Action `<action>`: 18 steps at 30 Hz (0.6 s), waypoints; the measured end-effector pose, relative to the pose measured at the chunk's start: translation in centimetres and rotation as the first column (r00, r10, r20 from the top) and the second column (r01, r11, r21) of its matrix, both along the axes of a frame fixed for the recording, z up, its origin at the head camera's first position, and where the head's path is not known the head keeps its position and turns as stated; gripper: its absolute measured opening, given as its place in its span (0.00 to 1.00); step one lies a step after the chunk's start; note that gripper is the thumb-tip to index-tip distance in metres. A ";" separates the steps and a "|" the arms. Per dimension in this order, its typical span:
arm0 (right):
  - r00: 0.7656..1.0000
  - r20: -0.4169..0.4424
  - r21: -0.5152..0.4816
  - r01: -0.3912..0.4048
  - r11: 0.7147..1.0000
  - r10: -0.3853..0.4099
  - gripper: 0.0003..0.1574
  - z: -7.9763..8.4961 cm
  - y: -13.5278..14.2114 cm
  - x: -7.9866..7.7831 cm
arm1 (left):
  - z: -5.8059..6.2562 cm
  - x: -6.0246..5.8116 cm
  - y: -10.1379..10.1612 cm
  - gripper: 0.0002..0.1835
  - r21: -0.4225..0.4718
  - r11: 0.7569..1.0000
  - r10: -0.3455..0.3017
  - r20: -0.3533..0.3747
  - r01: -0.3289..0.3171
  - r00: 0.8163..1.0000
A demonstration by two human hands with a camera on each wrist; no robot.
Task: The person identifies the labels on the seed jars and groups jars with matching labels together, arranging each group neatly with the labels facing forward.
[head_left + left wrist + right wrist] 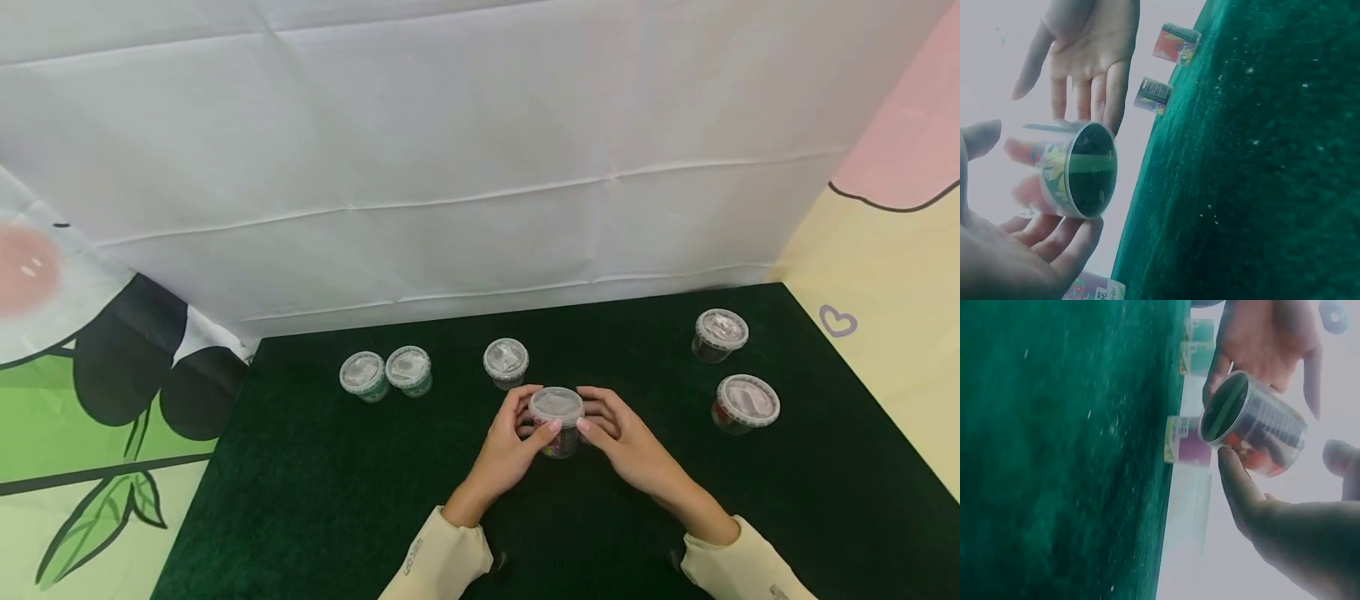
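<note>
A small clear tub (pixel 558 417) with a translucent lid and a colourful printed label is held up over the dark green table, between both hands. My left hand (pixel 504 458) holds its left side, thumb at the front and fingers round the back. On the opposite side, my right hand (pixel 637 450) holds it, thumb at the front edge and fingers near the lid. The left wrist view shows the bottom of the tub (pixel 1092 170), clear of the table. Red and yellow print shows on its wall; what lies inside is hidden.
Two teal tubs (pixel 363 377) stand side by side at the back left. Just behind the hands is another lidded tub (pixel 506 360), purple in the right wrist view. Two more tubs (pixel 746 402) stand at the right. White cloth (pixel 450 167) hangs behind the table.
</note>
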State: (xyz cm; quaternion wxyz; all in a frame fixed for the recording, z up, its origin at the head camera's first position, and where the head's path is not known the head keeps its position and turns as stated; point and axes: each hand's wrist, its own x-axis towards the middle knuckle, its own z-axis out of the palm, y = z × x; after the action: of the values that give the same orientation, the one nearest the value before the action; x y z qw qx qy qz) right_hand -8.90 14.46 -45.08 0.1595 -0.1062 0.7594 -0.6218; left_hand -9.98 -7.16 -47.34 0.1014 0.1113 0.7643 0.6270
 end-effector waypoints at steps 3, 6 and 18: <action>1.000 0.016 -0.022 0.006 1.000 -0.006 0.34 0.0 -0.4 0.3 | 0.0 0.4 -0.1 0.30 -0.005 1.000 0.023 -0.002 -0.023 1.000; 1.000 0.023 -0.015 0.007 1.000 -0.007 0.33 0.0 -0.8 0.4 | 0.1 0.7 -0.1 0.30 -0.021 0.999 0.039 -0.002 -0.039 0.999; 0.996 0.086 0.016 0.030 0.999 -0.031 0.30 -0.2 -2.0 0.4 | -0.1 1.1 -0.5 0.35 -0.087 0.994 0.069 0.038 -0.066 0.997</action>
State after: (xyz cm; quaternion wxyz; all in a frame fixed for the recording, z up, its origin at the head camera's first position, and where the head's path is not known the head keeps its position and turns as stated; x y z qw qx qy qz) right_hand -8.51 12.43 -45.32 0.1833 -0.0664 0.7579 -0.6226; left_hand -8.87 -7.62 -47.42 0.1007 0.0680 0.7915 0.5990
